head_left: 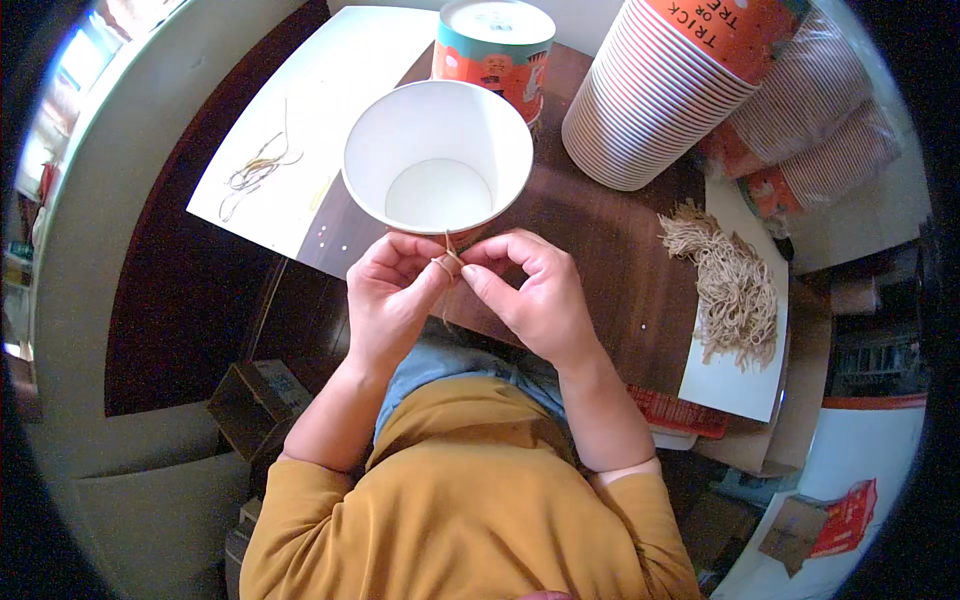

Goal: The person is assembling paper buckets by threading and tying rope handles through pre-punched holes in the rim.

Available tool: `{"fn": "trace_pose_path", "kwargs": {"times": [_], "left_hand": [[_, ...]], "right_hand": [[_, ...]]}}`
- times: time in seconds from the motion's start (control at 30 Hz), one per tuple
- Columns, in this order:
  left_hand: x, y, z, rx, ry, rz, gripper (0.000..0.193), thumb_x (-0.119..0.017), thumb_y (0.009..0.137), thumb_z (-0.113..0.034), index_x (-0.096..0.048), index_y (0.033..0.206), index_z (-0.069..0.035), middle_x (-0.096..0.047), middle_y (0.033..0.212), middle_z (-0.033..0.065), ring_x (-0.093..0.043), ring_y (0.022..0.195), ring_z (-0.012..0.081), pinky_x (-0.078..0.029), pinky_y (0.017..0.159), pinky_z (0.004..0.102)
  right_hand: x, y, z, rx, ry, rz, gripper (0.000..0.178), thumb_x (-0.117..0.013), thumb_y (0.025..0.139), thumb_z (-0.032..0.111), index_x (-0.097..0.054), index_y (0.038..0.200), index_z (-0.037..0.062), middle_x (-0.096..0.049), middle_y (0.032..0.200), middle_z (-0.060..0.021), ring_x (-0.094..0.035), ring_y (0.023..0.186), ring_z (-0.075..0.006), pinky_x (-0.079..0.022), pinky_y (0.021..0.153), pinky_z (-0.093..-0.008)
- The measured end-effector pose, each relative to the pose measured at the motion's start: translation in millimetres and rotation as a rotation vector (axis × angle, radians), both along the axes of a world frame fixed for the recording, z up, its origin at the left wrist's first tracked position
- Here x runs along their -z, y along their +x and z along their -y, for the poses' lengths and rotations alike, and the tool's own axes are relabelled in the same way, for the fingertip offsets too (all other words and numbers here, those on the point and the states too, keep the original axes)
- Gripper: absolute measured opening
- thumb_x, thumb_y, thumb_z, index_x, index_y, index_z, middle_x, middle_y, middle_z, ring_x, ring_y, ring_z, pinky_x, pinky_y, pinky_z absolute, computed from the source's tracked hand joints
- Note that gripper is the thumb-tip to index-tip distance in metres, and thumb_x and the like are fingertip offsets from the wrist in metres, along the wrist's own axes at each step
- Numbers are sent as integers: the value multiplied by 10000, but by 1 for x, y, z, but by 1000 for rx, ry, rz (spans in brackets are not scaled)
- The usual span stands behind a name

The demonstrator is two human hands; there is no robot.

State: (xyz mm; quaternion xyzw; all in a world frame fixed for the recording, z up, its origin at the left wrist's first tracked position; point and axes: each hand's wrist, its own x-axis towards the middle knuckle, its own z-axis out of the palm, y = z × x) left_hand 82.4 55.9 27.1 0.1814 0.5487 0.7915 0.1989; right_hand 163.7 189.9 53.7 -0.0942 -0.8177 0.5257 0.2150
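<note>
A large paper bucket [360, 155], white inside, stands at the table's near edge with its open mouth facing me. At its near rim a thin tan string [449, 262] hangs down and loops about my left fingertips. My left hand [388, 295] is closed in a pinch on this string. Beside it, my right hand [535, 290] also pinches the string between thumb and forefinger. The fingertips of both hands nearly meet just below the rim. Whether the string passes through the bucket's wall is hidden by my fingers.
Behind the bucket stands an orange and teal bucket [495, 60], bottom up. A tall leaning stack of nested buckets [650, 100] is at the back right, beside plastic-wrapped stacks [800, 110]. Tan strings [735, 290] lie bundled at right; loose strings [255, 170] lie on white board [345, 60] at left.
</note>
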Motion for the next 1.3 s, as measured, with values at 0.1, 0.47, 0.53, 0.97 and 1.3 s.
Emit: {"fn": "trace_pose_path", "kwargs": {"times": [0.1, 0.47, 0.53, 0.97, 1.3], "left_hand": [[1, 0, 1, 38, -2, -3, 90, -649, 839, 23, -591, 905, 42, -674, 841, 90, -639, 761, 103, -525, 711, 226], [-2, -2, 3, 42, -6, 13, 96, -660, 826, 18, -597, 897, 33, -672, 828, 99, -639, 720, 119, -523, 675, 236], [-3, -2, 2, 38, 12, 21, 96, -666, 826, 9, -594, 888, 23, -663, 794, 94, -633, 683, 126, -518, 638, 239], [-8, 1, 7, -67, -197, -240, 85, -641, 817, 52, -620, 896, 30, -679, 822, 54, -630, 747, 78, -513, 671, 209], [-10, 4, 9, -64, -304, -536, 130, -694, 785, 37, -666, 907, 5, -701, 842, 84, -660, 751, 119, -533, 672, 242]], "right_hand": [[-2, -1, -3, 10, 261, -76, 92, -693, 750, 74, -659, 824, 31, -636, 759, -114, -631, 703, -278, -495, 641, -375], [4, -13, 3, 32, 179, 17, 145, -598, 833, 3, -675, 953, -27, -679, 851, -100, -643, 779, -150, -506, 693, -271], [1, -16, 1, -52, -139, 88, 138, -600, 838, 32, -672, 939, -30, -686, 836, -107, -644, 751, -147, -510, 673, -283], [10, -13, 21, -22, -1136, 57, 145, -616, 868, 104, -679, 925, -13, -689, 839, -65, -625, 718, -96, -514, 659, -236], [9, 5, 11, -48, -1145, 41, 176, -588, 899, 152, -673, 975, 17, -686, 889, -65, -615, 813, -127, -463, 783, -260]]}}
